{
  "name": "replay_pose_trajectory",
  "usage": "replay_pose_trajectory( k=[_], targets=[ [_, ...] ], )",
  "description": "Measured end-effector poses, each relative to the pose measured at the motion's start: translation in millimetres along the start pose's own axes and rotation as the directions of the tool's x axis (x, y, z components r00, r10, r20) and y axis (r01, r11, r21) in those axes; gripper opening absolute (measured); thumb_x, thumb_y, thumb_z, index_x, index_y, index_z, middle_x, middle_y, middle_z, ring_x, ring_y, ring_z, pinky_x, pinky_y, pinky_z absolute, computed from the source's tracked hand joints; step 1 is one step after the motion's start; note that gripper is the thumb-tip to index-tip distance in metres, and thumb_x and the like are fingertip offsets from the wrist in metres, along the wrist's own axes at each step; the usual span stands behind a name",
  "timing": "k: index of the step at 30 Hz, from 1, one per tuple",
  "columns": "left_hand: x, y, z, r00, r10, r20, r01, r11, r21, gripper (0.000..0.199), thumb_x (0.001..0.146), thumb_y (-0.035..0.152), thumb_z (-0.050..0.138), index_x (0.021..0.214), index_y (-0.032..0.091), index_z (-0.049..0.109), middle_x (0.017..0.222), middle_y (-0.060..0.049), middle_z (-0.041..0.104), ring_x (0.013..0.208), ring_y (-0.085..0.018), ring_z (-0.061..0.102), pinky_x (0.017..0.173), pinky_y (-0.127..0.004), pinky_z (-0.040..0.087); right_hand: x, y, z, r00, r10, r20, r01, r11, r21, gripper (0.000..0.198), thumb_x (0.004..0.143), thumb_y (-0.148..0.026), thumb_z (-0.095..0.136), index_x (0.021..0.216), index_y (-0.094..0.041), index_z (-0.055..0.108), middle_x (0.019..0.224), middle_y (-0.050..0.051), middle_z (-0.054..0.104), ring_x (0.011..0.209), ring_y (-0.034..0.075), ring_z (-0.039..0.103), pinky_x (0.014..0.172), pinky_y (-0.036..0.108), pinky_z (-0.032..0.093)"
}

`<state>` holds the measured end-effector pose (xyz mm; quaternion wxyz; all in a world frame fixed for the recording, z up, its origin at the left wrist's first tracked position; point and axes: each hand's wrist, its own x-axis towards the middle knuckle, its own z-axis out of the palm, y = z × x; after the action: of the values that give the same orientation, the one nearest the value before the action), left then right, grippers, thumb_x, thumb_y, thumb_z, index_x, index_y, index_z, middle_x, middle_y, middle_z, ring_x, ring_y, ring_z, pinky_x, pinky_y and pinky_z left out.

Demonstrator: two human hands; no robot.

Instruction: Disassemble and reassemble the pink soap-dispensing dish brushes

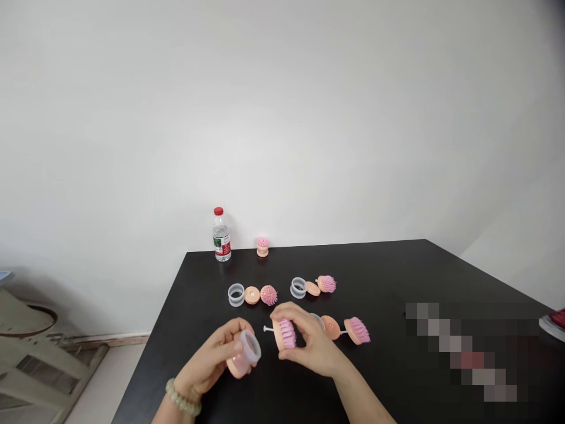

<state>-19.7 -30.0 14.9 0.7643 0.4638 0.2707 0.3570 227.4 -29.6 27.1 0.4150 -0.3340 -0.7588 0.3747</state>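
My left hand (216,357) is closed around a clear plastic ring (251,346) with a peach round cap (236,366) at its lower end; the ring's opening tilts toward the right. Between the thumb and fingers of my right hand (311,344) is a pink-bristled brush head (285,335) on a peach disc. Its thin white stem points left, apart from the ring. Just beyond my right hand lie a peach cap (331,327) and another pink brush head (356,331), with a clear ring partly hidden behind that hand.
Farther back on the black table (379,265) lie two rows of parts, with clear rings (236,295), peach caps (252,295) and brush heads (269,295). A whole brush (262,247) and a water bottle (222,235) stand near the wall. A stool-like frame (39,365) is at left.
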Motion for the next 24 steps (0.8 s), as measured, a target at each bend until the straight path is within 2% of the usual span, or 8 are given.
replay_pose_trajectory(
  k=[2,4,9,12,14,16,19,24],
  targets=[
    [0,4,-2,0.993,0.100,-0.059,-0.102,0.994,-0.038,0.045,0.074,0.044,0.080,0.104,0.015,0.064,0.084,-0.007,0.071,0.074,-0.017,0.065,0.068,-0.025,0.049,0,0,-3,0.992,0.127,0.017,-0.123,0.984,-0.129,0.054,0.070,-0.007,0.080,0.116,-0.028,0.061,0.119,0.002,0.060,0.111,0.023,0.059,0.097,0.037,0.047],
    [0,6,-4,0.976,0.173,-0.134,-0.181,0.982,-0.056,0.048,0.072,0.043,0.082,0.109,0.017,0.066,0.088,-0.006,0.070,0.079,-0.016,0.063,0.071,-0.023,0.047,0,1,-1,0.979,0.199,0.052,-0.181,0.953,-0.244,0.051,0.072,-0.004,0.075,0.114,-0.028,0.059,0.119,0.001,0.059,0.111,0.023,0.059,0.097,0.037,0.047],
    [3,1,-12,0.925,0.255,-0.283,-0.270,0.963,-0.015,0.061,0.061,0.038,0.091,0.114,0.021,0.068,0.093,-0.003,0.069,0.083,-0.014,0.060,0.073,-0.021,0.045,0,6,10,0.951,0.250,0.180,-0.139,0.868,-0.476,0.043,0.073,0.000,0.072,0.106,-0.023,0.056,0.114,0.002,0.058,0.105,0.022,0.060,0.090,0.036,0.052],
    [5,-3,-11,0.922,0.244,-0.301,-0.255,0.967,0.002,0.063,0.058,0.034,0.093,0.116,0.022,0.069,0.097,-0.005,0.070,0.089,-0.017,0.062,0.081,-0.025,0.047,2,10,12,0.932,0.288,0.218,-0.107,0.795,-0.596,0.046,0.069,0.001,0.077,0.104,-0.020,0.057,0.111,0.003,0.060,0.104,0.025,0.059,0.086,0.039,0.055],
    [5,-2,-7,0.931,0.221,-0.291,-0.231,0.973,0.000,0.062,0.059,0.033,0.092,0.116,0.023,0.069,0.102,-0.006,0.071,0.094,-0.021,0.064,0.087,-0.030,0.047,3,11,11,0.924,0.293,0.245,-0.086,0.784,-0.614,0.054,0.065,-0.003,0.084,0.109,-0.020,0.058,0.115,0.005,0.061,0.106,0.027,0.059,0.088,0.041,0.055],
    [6,-1,-3,0.942,0.201,-0.269,-0.213,0.977,-0.016,0.059,0.061,0.031,0.092,0.115,0.024,0.069,0.107,-0.007,0.070,0.098,-0.024,0.066,0.093,-0.036,0.046,3,11,10,0.926,0.265,0.269,-0.060,0.807,-0.588,0.066,0.064,-0.010,0.090,0.120,-0.021,0.057,0.122,0.007,0.060,0.110,0.029,0.057,0.092,0.043,0.054],
    [7,0,3,0.949,0.193,-0.248,-0.206,0.978,-0.027,0.051,0.063,0.028,0.090,0.109,0.025,0.069,0.106,-0.005,0.068,0.103,-0.026,0.066,0.098,-0.040,0.043,3,10,8,0.957,0.166,0.238,-0.022,0.859,-0.511,0.076,0.064,-0.021,0.092,0.130,-0.022,0.054,0.130,0.008,0.058,0.120,0.030,0.052,0.100,0.044,0.050],
    [9,-7,8,0.923,0.230,-0.307,-0.221,0.973,0.064,0.050,0.068,0.031,0.087,0.113,0.029,0.064,0.109,-0.002,0.061,0.105,-0.022,0.059,0.093,-0.033,0.042,3,6,14,0.994,-0.045,0.095,0.078,0.920,-0.384,0.061,0.072,-0.028,0.089,0.124,-0.021,0.057,0.125,0.009,0.061,0.118,0.027,0.053,0.099,0.041,0.050]
  ],
)
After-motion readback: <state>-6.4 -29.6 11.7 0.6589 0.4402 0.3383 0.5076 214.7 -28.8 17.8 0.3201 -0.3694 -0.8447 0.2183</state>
